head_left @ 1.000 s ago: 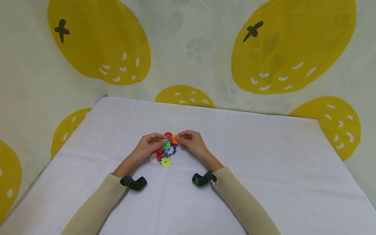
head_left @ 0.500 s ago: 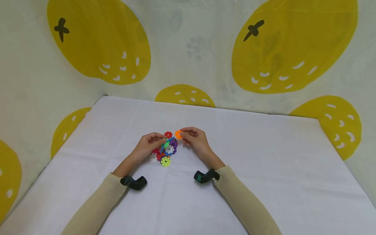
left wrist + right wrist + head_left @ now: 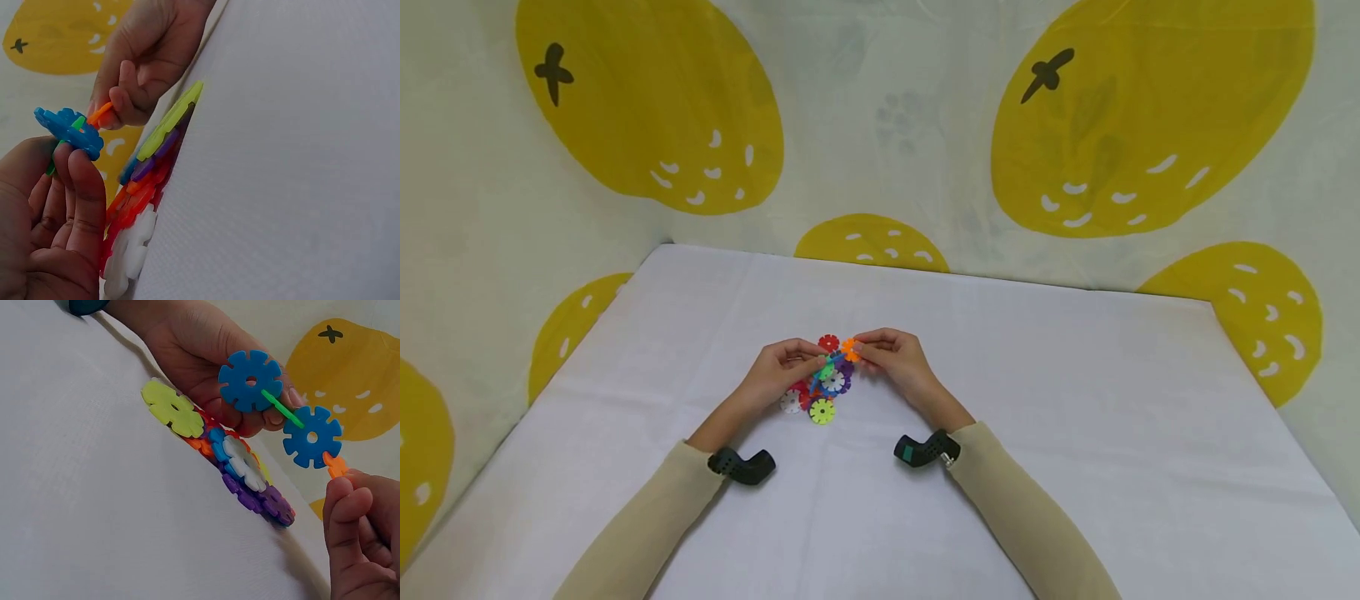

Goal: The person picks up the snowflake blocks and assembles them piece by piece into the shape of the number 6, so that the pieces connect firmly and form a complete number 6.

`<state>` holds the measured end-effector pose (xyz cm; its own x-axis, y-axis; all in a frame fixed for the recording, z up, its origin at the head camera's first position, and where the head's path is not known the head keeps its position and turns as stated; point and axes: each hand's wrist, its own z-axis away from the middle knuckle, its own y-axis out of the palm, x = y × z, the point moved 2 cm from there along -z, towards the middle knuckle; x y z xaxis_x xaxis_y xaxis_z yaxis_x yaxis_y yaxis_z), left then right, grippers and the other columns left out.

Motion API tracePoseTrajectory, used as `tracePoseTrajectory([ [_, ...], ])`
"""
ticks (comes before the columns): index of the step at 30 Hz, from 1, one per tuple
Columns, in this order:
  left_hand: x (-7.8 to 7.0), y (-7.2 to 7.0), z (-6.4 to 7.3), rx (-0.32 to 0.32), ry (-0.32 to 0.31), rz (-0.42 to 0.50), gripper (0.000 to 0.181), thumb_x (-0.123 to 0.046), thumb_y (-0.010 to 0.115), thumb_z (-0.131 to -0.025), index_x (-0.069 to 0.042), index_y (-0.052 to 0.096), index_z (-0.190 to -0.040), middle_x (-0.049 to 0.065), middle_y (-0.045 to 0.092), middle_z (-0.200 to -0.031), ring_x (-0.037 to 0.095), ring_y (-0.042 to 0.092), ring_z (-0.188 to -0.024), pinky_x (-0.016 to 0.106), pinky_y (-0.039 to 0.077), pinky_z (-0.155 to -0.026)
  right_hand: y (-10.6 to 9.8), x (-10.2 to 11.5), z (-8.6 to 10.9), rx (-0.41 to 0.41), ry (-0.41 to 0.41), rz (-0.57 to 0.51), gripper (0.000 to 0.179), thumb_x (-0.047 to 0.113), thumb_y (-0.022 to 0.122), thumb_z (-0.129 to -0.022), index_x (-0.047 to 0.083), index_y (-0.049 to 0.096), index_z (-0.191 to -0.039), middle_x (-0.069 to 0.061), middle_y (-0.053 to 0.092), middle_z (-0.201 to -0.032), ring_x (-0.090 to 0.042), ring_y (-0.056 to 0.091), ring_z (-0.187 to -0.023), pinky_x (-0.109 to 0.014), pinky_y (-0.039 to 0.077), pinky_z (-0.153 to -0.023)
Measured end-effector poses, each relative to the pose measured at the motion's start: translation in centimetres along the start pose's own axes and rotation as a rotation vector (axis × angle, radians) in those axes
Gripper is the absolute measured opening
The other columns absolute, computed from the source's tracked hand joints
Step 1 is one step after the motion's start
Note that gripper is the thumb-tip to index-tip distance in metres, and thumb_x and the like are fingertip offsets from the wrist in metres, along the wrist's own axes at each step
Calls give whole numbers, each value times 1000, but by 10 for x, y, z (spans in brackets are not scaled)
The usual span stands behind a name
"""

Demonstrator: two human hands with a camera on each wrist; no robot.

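Note:
Between thumb and fingers, my left hand [image 3: 781,367] pinches a chain of notched plastic snowflake discs. In the right wrist view it shows as a green disc [image 3: 282,409], edge-on, slotted between one blue disc [image 3: 234,372] and a second blue disc [image 3: 297,442]. My right hand [image 3: 901,360] pinches an orange disc [image 3: 335,465]. The orange disc's edge is right at a notch of the second blue disc, standing crosswise to it. Both hands are raised over a small pile of the same discs; the fingers cover part of the green and orange ones.
Below the hands lie a yellow-green disc [image 3: 822,412], a white disc [image 3: 791,402], purple discs [image 3: 240,495] and several more, overlapping on the white tablecloth [image 3: 1037,417]. A red disc [image 3: 828,342] lies at the pile's far side. A fruit-patterned curtain [image 3: 850,125] hangs behind.
My right hand drew the orange disc away to the right, then brought it back left to the blue disc. The left hand stays in place, its chain slightly turned.

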<state>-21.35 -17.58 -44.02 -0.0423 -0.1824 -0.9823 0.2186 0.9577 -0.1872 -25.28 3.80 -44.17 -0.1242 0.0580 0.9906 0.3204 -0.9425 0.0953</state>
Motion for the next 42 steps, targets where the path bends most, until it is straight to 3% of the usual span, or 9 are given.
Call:
tracePoseTrajectory([
  [9,1,0,2,-29,9,-13,27,-14,68,-92,6,66,-110,11,70,-101,8,66,-82,18,53,-78,5,-3,-1,-8,-12,-39,21,-2,67,-89,-11,65,-108,-6,70,-86,-10,60,-62,-17,51,-59],
  [14,0,3,1,-22,31,-20,27,-15,68,-92,5,66,-110,11,70,-100,9,65,-80,18,53,-76,6,-1,1,-25,-28,-12,21,0,67,-90,-9,67,-109,-6,70,-84,-11,59,-61,-18,51,-58],
  [18,-1,5,1,-19,47,-10,26,-15,67,-93,4,65,-111,11,69,-99,10,65,-80,18,53,-76,6,0,2,-24,-21,-52,23,3,66,-91,-7,66,-112,-5,69,-85,-11,59,-63,-18,51,-60],
  [28,-1,4,1,47,56,8,26,-16,64,-96,3,63,-112,4,68,-102,12,65,-85,22,54,-78,8,4,4,49,53,-252,28,1,60,-95,-8,61,-121,-5,67,-95,-11,58,-67,-17,51,-64],
  [36,-3,4,2,78,27,9,30,-18,60,-98,5,59,-118,15,67,-110,12,65,-93,23,53,-84,14,1,6,162,54,-187,24,-1,62,-93,-8,63,-115,-5,69,-89,-11,60,-66,-19,52,-63],
  [42,-4,4,1,102,28,51,29,-12,60,-97,7,57,-118,10,67,-102,11,66,-85,23,55,-78,17,1,8,221,24,-151,23,-3,61,-92,-13,61,-114,-4,70,-86,-10,61,-63,-20,52,-61],
])
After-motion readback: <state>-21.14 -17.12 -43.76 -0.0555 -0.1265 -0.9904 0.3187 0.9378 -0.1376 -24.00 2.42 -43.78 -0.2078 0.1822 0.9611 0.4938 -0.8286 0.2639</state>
